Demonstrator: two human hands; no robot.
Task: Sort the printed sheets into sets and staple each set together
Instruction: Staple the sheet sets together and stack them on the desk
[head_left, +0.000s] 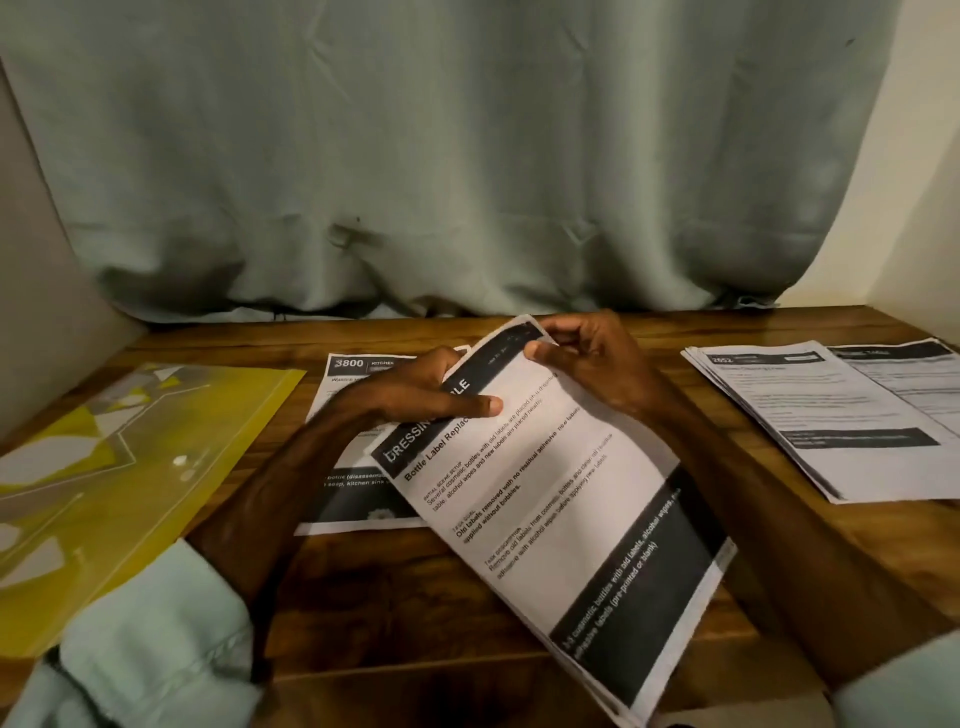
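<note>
**Head camera: two hands hold a bunch of pages over the table**

The bunch of printed sheets (545, 493) is in the air, tilted, just above the middle of the table. The top page says "Bottle Label". The left hand (421, 389) grips the left edge, with the thumb flat on top and the fingers curled behind. The right hand (587, 358) pinches the top corner between thumb and fingers.

What could go wrong? I think the loose pages could slide apart and fall, because only one edge and one corner are held. The pinched corner could bend or tear if it is pulled hard. A page could also land in the wrong set, since the pages look alike.

Partly under the bunch, a single sheet marked "3800" (345, 384) lies flat. A pile of sheets (810, 415) sits well apart on the right. A yellow plastic folder (130, 467) lies on the left. I see no stapler.

The wooden table (415, 597) is dark brown. A pale green curtain (441, 156) hangs behind it, down to the table's back edge. A cream wall (924, 182) is at the right.
</note>
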